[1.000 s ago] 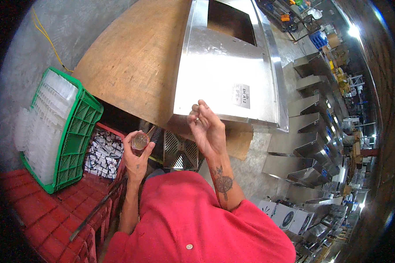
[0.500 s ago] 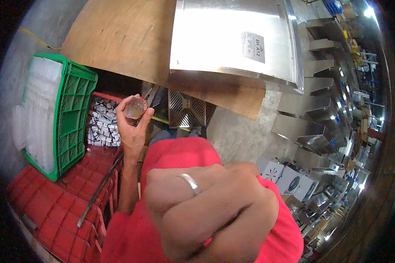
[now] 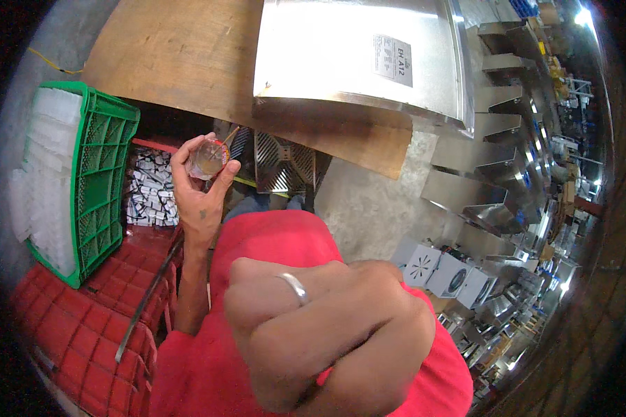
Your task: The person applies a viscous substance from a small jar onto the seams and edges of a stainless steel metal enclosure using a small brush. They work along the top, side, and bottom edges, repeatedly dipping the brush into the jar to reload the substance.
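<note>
My left hand [image 3: 200, 201] grips a small clear cup [image 3: 206, 164] with red print near its rim, fingers and thumb wrapped round its sides. A thin brown stick [image 3: 232, 135] leans out of the cup's mouth. Close to the camera, my right hand [image 3: 334, 337] is closed with its fingers curled, a silver ring [image 3: 293, 286] on one finger. Whatever it may hold is hidden behind the fingers. Beyond the cup, a slotted metal panel [image 3: 285, 163] sits low beside the wooden table.
The wooden table [image 3: 174, 52] bears a shiny steel box-like unit [image 3: 320, 55] with a label. At left, a green crate [image 3: 108, 184] stands on red plastic crates [image 3: 69, 306], near a bin of small white-and-black pieces [image 3: 149, 187]. Several steel units [image 3: 466, 187] line the right side.
The whole view has shifted slightly, so the table and crates sit further left. The cup has tilted in my left hand, and its stick shows more clearly. My right hand stays closed.
</note>
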`<control>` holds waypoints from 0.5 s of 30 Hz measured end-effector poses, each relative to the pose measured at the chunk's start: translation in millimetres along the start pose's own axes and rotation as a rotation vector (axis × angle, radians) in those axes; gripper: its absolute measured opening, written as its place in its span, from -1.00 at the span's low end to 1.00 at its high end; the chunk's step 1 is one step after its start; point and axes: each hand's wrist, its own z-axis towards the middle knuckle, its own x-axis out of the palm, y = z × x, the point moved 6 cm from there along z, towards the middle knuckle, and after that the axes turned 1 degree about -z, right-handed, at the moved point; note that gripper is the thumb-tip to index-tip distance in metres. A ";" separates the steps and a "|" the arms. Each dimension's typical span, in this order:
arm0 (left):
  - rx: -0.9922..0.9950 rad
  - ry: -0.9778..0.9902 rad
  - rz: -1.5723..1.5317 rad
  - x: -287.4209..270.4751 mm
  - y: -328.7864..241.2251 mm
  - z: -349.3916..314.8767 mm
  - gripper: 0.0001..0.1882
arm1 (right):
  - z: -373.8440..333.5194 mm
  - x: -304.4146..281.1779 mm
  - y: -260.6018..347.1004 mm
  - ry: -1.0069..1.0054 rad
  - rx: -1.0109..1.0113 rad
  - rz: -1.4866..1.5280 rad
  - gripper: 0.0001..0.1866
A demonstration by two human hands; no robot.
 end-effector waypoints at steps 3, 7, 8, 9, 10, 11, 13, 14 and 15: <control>0.017 -0.007 0.043 -0.4 -1.6 -1.7 -0.30 | 0.9 -9.1 -4.2 -0.008 0.117 0.051 -0.65; 0.028 0.002 0.121 1.2 -27.8 0.3 -0.30 | 4.3 -96.8 -57.7 0.424 0.239 -0.435 -0.69; 0.050 0.017 0.110 3.1 -30.8 2.4 -0.30 | -1.3 -114.6 -72.8 0.330 0.354 -0.681 -0.62; 0.078 0.029 0.110 5.8 -33.1 2.5 -0.30 | -14.6 -138.2 -90.2 0.219 0.616 -0.825 -0.54; 0.158 0.028 0.186 7.1 -36.0 2.9 -0.27 | -19.7 -144.8 -101.7 0.189 0.652 -0.798 -0.58; 0.166 0.035 0.188 8.8 -37.9 3.6 -0.27 | -24.2 -148.3 -114.1 0.162 0.692 -0.784 -0.61; 0.182 0.057 0.195 12.4 -42.3 5.1 -0.26 | -29.9 -151.6 -130.1 0.140 0.745 -0.745 -0.67; 0.210 0.069 0.261 12.6 -46.4 5.3 -0.26 | -31.3 -153.7 -134.1 0.149 0.757 -0.724 -0.69; 0.209 0.075 0.268 13.3 -47.6 6.0 -0.26 | -31.7 -152.2 -137.0 0.156 0.769 -0.702 -0.71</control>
